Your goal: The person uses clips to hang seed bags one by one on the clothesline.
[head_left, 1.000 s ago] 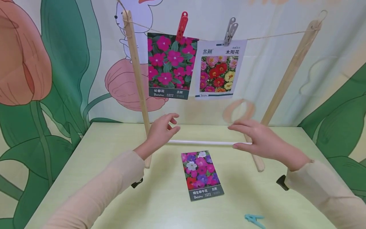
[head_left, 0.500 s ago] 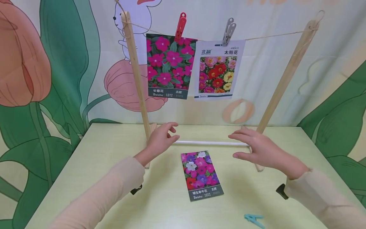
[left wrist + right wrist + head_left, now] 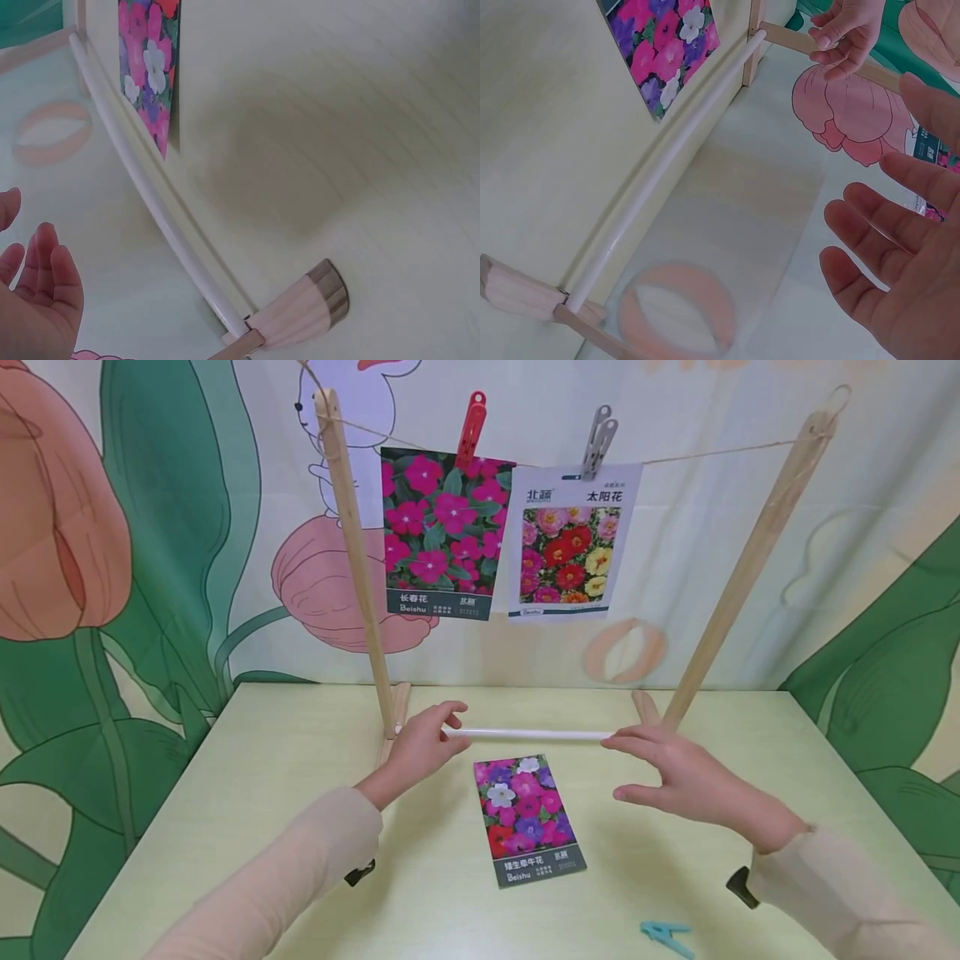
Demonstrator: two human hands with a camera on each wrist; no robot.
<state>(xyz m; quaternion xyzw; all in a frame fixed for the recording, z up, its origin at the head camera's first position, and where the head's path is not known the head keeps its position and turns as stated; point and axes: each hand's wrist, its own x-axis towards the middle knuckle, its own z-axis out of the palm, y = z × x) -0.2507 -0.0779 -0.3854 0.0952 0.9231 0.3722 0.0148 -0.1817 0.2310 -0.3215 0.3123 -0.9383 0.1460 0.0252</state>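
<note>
Both hands hover over the table, apart and holding nothing. My left hand (image 3: pixel 423 742) is near the left post, its fingers loosely bent. My right hand (image 3: pixel 682 772) has its fingers stretched toward the middle, thumb apart, by the right post. Between and below them lies a seed packet with pink, purple and white flowers (image 3: pixel 528 818). A light blue clothespin (image 3: pixel 666 935) lies at the front right. From a twine hang a magenta flower packet (image 3: pixel 446 535) under a red clothespin (image 3: pixel 471 431) and a white flower packet (image 3: pixel 573 543) under a grey clothespin (image 3: pixel 598 443).
A wooden stand has a left post (image 3: pixel 352 552), a right post (image 3: pixel 750 568) and a white crossbar (image 3: pixel 532 735) low between them. The twine (image 3: pixel 720 452) runs across its top. A printed curtain (image 3: pixel 180 527) hangs behind the pale table (image 3: pixel 247 793).
Both hands have moved down a little, toward the table and the crossbar. The lying packet, the clothespins and the hung packets keep their places.
</note>
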